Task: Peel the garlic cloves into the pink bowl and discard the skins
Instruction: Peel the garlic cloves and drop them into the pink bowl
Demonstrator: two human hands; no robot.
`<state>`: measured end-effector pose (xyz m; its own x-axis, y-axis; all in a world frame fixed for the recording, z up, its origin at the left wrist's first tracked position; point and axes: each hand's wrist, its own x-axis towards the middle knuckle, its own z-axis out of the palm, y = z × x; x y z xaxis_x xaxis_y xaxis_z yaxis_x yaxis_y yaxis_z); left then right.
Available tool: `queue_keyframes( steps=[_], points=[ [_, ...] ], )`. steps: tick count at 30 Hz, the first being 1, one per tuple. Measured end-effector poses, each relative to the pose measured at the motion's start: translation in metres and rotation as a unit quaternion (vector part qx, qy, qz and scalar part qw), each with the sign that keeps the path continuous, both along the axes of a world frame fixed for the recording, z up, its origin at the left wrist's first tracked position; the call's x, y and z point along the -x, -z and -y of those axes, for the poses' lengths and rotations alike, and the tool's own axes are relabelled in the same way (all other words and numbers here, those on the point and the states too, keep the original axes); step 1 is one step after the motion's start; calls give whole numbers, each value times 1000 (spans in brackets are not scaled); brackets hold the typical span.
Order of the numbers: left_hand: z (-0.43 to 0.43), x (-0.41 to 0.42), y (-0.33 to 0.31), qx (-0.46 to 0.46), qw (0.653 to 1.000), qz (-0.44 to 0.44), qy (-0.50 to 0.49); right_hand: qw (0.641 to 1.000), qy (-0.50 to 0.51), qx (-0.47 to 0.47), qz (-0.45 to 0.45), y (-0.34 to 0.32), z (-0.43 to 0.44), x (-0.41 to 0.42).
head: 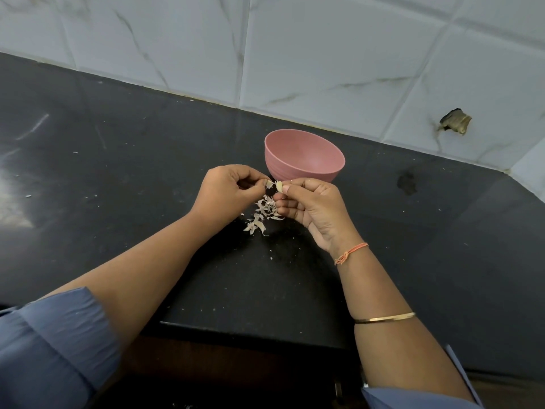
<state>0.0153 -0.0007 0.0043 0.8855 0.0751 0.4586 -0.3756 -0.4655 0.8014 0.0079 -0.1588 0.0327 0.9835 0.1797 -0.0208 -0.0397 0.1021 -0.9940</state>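
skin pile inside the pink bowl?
No, the garlic skins lie heaped on the black counter, on the near side of the pink bowl and outside it.

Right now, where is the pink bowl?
Head view: the bowl sits on the black counter, just right of centre, behind the right hand and close to the tiled wall.

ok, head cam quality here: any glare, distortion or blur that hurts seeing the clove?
Head view: bright glare patch on the counter at far left, clear of the work; wide-angle lens bows the tile wall joints; light is soft, faint shadows only; the garlic clove pinched by the right hand, and the skin flake in the left hand, are in focus but small.
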Motion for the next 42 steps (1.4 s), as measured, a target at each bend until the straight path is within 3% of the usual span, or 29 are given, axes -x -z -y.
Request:
queue_keyframes(
  steps=[13,21,33,42],
  points=[
    [0,1,0,14,1000,-14,15,1000,22,-5,6,3,2,-4],
    [2,6,-3,-28,997,2,70,994,53,89,42,8,2,-6],
    [2,6,-2,-51,996,-31,61,993,45,86,62,10,3,-7],
    [3,4,1,-70,994,-41,72,980,62,136,134,15,1,-8]
  ],
)
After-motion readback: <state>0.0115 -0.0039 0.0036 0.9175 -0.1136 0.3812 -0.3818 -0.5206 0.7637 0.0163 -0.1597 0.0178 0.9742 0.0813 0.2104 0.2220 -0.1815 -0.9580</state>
